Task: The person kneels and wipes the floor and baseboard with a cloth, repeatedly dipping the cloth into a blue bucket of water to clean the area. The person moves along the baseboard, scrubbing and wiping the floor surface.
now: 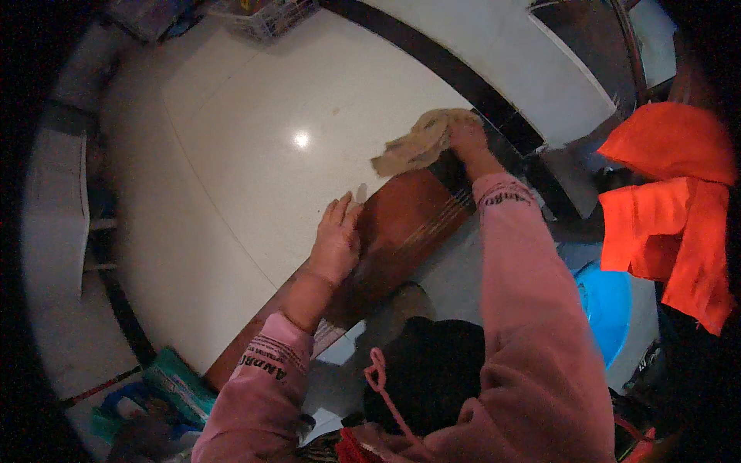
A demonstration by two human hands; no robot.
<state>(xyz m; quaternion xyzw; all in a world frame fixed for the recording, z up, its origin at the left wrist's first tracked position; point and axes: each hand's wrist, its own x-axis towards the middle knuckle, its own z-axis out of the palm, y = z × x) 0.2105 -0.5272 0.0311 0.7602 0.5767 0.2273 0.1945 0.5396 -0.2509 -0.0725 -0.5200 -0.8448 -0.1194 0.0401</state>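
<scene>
My right hand (468, 139) grips a crumpled tan cloth (419, 142), which lies against the pale floor tiles (249, 133) beside a dark strip. The cloth touches the far end of a reddish-brown ledge or step edge (399, 208). Lower and to the left, my left hand (338, 237) rests at the border between the pale surface and the brown ledge, palm down with its fingers slightly apart and nothing in it. Both arms are in pink sleeves.
A wire basket (272, 20) stands at the far edge. Orange cloths (666, 226) hang or lie at the right, above a blue basin (608, 312). A green packet (179, 382) lies at the lower left. A black strip (440, 58) edges a white panel at the upper right.
</scene>
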